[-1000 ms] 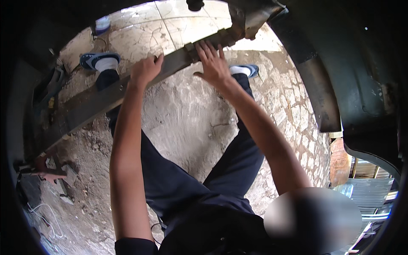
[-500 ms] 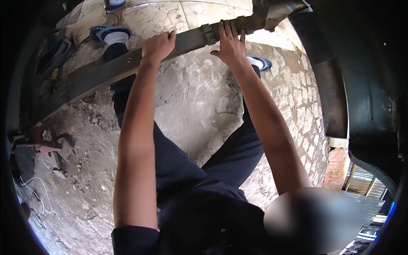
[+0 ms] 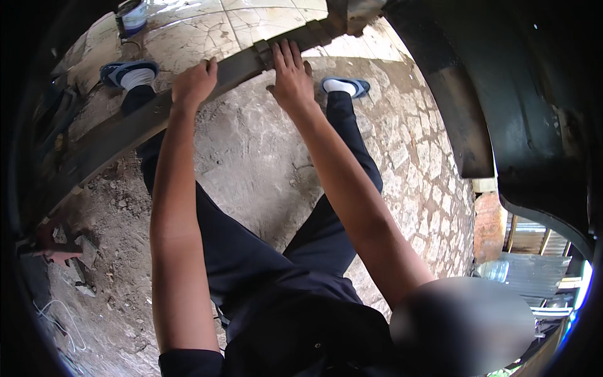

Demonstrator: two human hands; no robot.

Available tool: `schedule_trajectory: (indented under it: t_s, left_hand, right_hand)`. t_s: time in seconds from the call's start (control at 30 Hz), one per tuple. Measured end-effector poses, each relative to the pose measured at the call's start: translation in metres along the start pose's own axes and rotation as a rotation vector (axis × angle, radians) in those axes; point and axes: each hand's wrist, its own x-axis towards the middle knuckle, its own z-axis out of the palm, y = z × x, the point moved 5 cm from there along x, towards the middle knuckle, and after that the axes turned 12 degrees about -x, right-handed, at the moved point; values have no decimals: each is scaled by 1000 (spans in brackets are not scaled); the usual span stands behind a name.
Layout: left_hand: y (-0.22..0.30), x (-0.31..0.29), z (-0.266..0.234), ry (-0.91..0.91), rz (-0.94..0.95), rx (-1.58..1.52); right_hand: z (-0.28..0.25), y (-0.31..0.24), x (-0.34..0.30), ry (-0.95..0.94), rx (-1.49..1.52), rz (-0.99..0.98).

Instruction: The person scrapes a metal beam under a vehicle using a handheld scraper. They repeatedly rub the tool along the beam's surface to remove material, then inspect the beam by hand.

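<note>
Single head-worn fisheye view, looking steeply down along the wearer's own torso and legs. Forearms entering from the lower edge, reaching up-frame to the left hand [image 3: 196,81] and right hand [image 3: 292,78] on a long dark metal beam [image 3: 125,129] crossing the upper left. Cracked concrete ground [image 3: 251,157] well below, feet near the top. Dark vehicle underside [image 3: 521,94] close, curving down the right rim. Edges heavily bent.

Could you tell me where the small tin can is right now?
In the head view, the tin can stands at the top left on the cracked floor, beyond the left foot.
</note>
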Motion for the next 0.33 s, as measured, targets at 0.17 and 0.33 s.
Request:
schedule_trajectory:
  t_s: [0.17, 0.33]
  left_hand:
    - [-6, 5, 6, -26, 9, 17]
    - [-7, 4, 3, -33, -46, 90]
  right_hand:
    - [-4, -4, 15, -108, 116, 26]
    - [-9, -9, -4, -127, 64, 14]
